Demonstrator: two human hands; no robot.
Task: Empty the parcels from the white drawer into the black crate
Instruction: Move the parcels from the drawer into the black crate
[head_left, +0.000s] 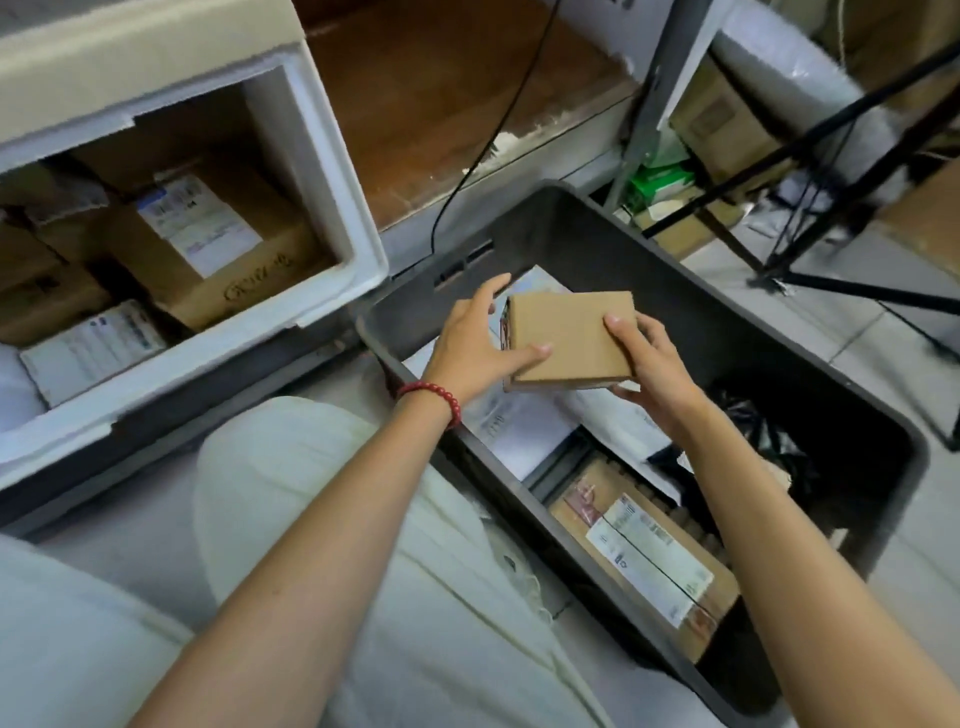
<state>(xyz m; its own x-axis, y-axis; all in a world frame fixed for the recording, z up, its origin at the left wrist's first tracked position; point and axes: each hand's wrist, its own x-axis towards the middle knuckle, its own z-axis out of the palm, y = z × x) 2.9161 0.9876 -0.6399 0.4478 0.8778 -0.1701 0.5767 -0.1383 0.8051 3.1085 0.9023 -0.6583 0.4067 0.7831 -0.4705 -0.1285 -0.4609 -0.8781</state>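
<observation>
The work area is a pale tiled floor (857, 332) in a storage room, bounded at the rear by a brown wooden surface (447, 104) and at the upper right by a metal shelf frame (670, 67) stocked with cartons and wrapped goods. One white drawer (332, 171) is seen at the left, pulled open; at least four brown parcels can be counted inside it, two of them with white labels turned upward, the largest labelled parcel (208, 244) lying toward the drawer's right wall. One black crate (571, 218) stands on the floor just beside the drawer, to its right. Inside the crate, one brown labelled box (649, 551) lies at the near end, white flat packets (524, 426) lie in the middle, and a dark bag (769, 431) lies against the right wall; an exact count of the packets cannot be given. One small cardboard box (571, 338) is held above the crate's middle, clear of the contents below. The left hand (478, 343), with a red bead bracelet (436, 400) at its wrist, is closed on the box's left edge, thumb on top. The right hand (649, 364) grips the right edge, thumb on top and fingers beneath. One black cable (498, 124) runs down behind the crate. Black stand legs (831, 156) cross the floor at the right. The person's pale trouser legs (311, 519) fill the foreground between drawer and crate.
</observation>
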